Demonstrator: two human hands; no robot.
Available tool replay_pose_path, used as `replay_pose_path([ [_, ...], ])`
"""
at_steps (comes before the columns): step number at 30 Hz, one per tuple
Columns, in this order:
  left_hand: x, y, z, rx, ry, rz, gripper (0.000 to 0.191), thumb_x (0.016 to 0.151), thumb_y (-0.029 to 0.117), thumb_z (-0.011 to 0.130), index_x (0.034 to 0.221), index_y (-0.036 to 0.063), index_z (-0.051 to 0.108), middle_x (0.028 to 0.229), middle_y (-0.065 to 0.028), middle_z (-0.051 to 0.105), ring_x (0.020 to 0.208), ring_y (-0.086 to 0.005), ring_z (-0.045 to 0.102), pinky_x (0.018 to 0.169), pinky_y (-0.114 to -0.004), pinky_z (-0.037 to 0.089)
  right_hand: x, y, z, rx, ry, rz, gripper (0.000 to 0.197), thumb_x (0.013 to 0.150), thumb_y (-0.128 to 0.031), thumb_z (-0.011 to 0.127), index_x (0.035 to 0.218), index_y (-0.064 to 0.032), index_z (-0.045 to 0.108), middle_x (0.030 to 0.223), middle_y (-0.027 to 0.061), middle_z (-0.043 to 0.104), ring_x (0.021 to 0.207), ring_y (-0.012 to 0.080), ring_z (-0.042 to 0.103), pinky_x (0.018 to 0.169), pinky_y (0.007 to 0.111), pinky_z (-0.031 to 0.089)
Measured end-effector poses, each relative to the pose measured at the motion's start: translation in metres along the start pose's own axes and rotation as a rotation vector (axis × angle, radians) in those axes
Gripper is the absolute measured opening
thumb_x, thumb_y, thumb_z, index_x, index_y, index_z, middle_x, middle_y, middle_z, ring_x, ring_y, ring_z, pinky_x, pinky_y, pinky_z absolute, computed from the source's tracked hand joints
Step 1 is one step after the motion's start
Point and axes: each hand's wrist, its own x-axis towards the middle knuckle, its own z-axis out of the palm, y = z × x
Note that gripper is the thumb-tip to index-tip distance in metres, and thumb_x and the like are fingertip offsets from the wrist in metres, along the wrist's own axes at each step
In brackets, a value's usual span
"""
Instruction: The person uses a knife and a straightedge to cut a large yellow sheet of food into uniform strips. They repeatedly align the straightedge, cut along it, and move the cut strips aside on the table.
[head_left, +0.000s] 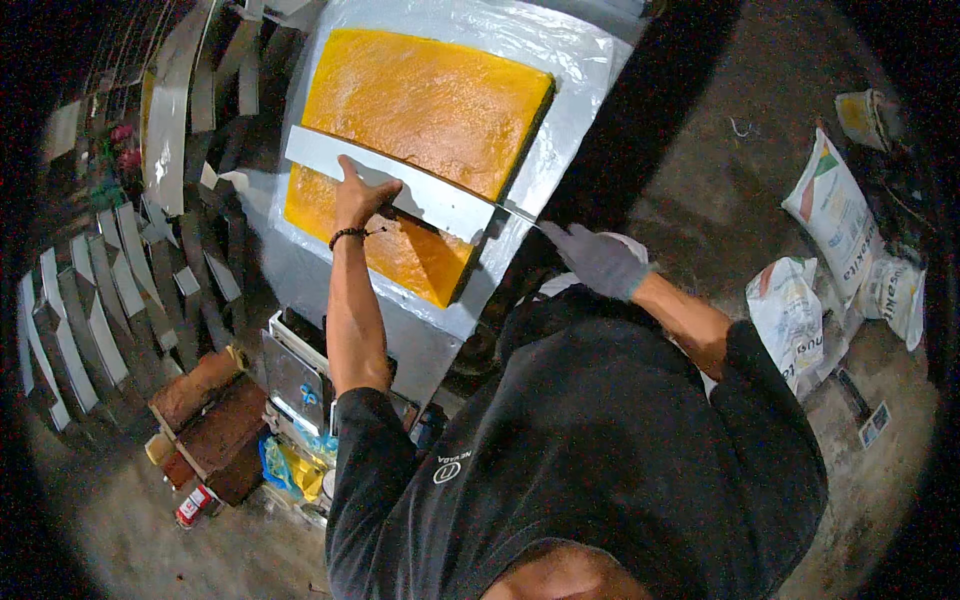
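A rectangular golden-yellow sheet cake (427, 112) with dark sides lies on shiny clear plastic film (559, 142) over a metal-looking table. Across its lower half rests a flat white strip (442, 204). My bare left hand (361, 196), a dark bead bracelet at the wrist, presses down on this strip with thumb and forefinger spread apart. In a grey glove, my right hand (600, 259) is beyond the cake's right edge. It grips a long thin knife (517, 213), whose blade lies along the strip's upper edge; the handle is hidden by the hand.
Brown slabs (217, 427) are stacked at lower left, near a red-and-white can (193, 506) and a metal box-like appliance (296, 375). Pale strips (97, 330) show at far left. Printed sacks (836, 210) and a bucket (862, 120) stand on the concrete floor at right.
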Motion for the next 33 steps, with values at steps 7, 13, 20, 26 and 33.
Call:
replay_pose_path([
  [7, 0.001, -0.006, 0.008, 0.051, 0.072, 0.039, 0.134, 0.066, 0.042, 0.094, 0.154, -0.0113, 0.008, 0.109, -0.037, 0.067, 0.1, -0.0421, 0.071, 0.085, -0.042, 0.058, -0.137, 0.014, -0.03, 0.051, -0.059, 0.204, 0.054, 0.097, -0.017, 0.054, 0.15, -0.0078, 0.042, 0.122, 0.0285, 0.061, 0.112, 0.0433, 0.062, 0.094, 0.049, 0.052],
  [13, -0.013, 0.006, -0.003, -0.037, 0.049, -0.053, 0.135, 0.068, 0.053, 0.09, 0.155, -0.0096, 0.009, 0.119, -0.0397, 0.063, 0.111, -0.0461, 0.066, 0.091, -0.045, 0.056, -0.083, -0.023, -0.053, 0.29, 0.368, 0.142, 0.05, 0.095, -0.034, 0.063, 0.135, -0.0056, 0.056, 0.112, 0.0255, 0.068, 0.102, 0.0388, 0.068, 0.088, 0.046, 0.054],
  [20, -0.003, 0.047, 0.017, -0.077, 0.193, -0.303, 0.129, 0.074, 0.068, 0.074, 0.161, 0.0018, 0.005, 0.148, -0.0493, 0.028, 0.129, -0.055, 0.05, 0.108, -0.054, 0.046, 0.086, -0.033, -0.014, 0.304, 0.303, 0.056, 0.049, 0.085, -0.048, 0.071, 0.098, -0.0018, 0.062, 0.086, 0.0223, 0.069, 0.079, 0.0416, 0.068, 0.071, 0.051, 0.053],
  [26, -0.009, 0.033, 0.016, -0.184, 0.203, -0.355, 0.119, 0.08, 0.059, 0.069, 0.161, 0.0042, 0.001, 0.147, -0.0516, 0.026, 0.124, -0.0578, 0.053, 0.106, -0.053, 0.048, 0.101, -0.064, -0.027, 0.307, 0.133, 0.086, 0.053, 0.079, -0.046, 0.076, 0.095, 0.0036, 0.062, 0.086, 0.0197, 0.069, 0.08, 0.0387, 0.068, 0.074, 0.049, 0.053],
  [33, -0.007, 0.064, 0.024, -0.212, 0.326, -0.289, 0.119, 0.079, 0.058, 0.073, 0.163, 0.009, 0.005, 0.147, -0.0489, 0.029, 0.114, -0.0552, 0.061, 0.097, -0.053, 0.053, 0.11, -0.038, -0.029, 0.71, 0.145, 0.183, 0.027, 0.088, -0.017, 0.073, 0.099, -0.002, 0.054, 0.077, 0.008, 0.065, 0.075, 0.0196, 0.071, 0.06, 0.033, 0.057],
])
